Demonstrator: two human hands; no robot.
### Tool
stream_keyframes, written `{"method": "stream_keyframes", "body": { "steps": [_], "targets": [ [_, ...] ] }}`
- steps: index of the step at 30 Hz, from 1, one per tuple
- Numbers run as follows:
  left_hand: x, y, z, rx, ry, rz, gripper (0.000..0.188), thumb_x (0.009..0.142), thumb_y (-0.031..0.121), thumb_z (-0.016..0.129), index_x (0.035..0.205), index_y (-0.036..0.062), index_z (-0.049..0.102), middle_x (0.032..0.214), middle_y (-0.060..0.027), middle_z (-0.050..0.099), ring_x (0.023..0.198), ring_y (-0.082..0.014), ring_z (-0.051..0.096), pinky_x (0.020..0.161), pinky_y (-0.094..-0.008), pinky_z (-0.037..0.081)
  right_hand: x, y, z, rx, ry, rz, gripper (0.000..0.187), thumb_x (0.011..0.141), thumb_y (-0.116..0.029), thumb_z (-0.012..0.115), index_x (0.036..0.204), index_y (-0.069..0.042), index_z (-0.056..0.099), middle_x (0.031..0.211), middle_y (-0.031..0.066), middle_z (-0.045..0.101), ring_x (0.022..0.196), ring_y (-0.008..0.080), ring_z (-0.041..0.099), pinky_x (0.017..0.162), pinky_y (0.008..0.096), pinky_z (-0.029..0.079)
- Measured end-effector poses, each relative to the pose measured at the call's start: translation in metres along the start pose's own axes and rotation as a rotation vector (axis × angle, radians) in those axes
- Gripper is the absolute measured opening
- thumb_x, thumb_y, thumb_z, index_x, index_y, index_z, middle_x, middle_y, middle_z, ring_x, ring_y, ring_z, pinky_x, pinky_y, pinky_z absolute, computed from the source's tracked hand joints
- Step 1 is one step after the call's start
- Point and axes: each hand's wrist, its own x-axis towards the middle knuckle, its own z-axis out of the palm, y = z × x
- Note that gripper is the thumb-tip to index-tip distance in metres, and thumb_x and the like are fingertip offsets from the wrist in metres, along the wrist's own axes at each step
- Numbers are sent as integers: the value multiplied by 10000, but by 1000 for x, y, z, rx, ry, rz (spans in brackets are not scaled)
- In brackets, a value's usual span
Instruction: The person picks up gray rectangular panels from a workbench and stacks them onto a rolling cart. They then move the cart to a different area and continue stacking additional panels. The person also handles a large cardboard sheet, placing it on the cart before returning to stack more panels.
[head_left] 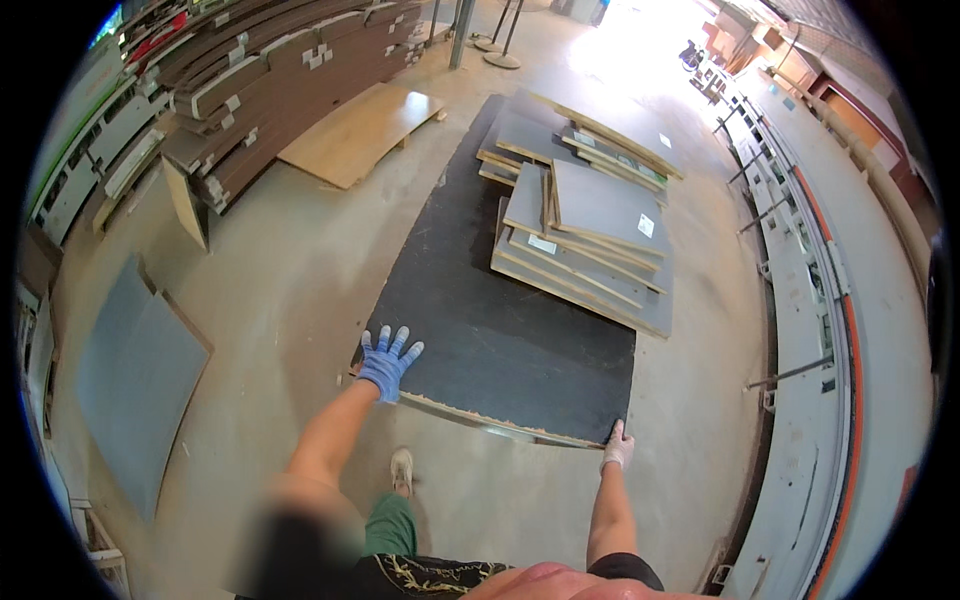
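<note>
A large black board lies low in front of me, its near edge rough and chipped. My left hand, in a blue glove with pale fingertips, rests at the board's near left corner with its fingers spread flat. At the near right corner, my right hand in a whitish glove grips the board's edge, its thumb side on top; the fingers below are partly hidden. Toward the far right of the board sits an uneven pile of grey panels with pale edges, some bearing white labels. Neither hand touches those panels.
Along the right runs a long grey machine with an orange strip and protruding bars. Stacked brown boards stand at the far left, beside a low wooden sheet. A bluish-grey sheet lies at left. Metal stands are farther back.
</note>
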Motion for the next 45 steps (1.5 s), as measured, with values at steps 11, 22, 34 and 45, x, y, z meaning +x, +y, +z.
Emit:
{"method": "stream_keyframes", "body": {
  "steps": [11,22,34,45],
  "targets": [
    [288,-64,-144,25,-16,-19,1139,546,441,752,1436,298,56,1502,-128,19,1367,-386,48,1025,-634,49,183,-222,89,122,-216,-43,588,827,-505,555,1067,32,551,1050,173,607,972,272,566,860,366,420],
    [632,-100,-293,32,-3,-238,1198,526,319,795,1426,343,4,1505,-108,-3,1371,-372,48,1039,-608,79,444,-441,220,443,-405,-5,684,846,-578,461,1162,23,550,1057,123,600,929,224,571,786,320,463],
    [1011,-130,-497,8,-14,-242,1055,657,294,725,1429,345,8,1508,-98,-4,1375,-361,52,1038,-612,85,686,-741,297,421,-283,-7,770,848,-598,426,1165,98,515,1146,214,568,1060,306,536,925,345,388],
    [1398,-146,-685,84,57,-290,1164,559,285,782,1432,329,14,1503,-122,-6,1374,-365,47,1044,-600,98,963,-1086,353,329,-250,-59,653,889,-518,411,1117,76,558,1069,235,604,978,315,577,878,361,419]
  ]
}}
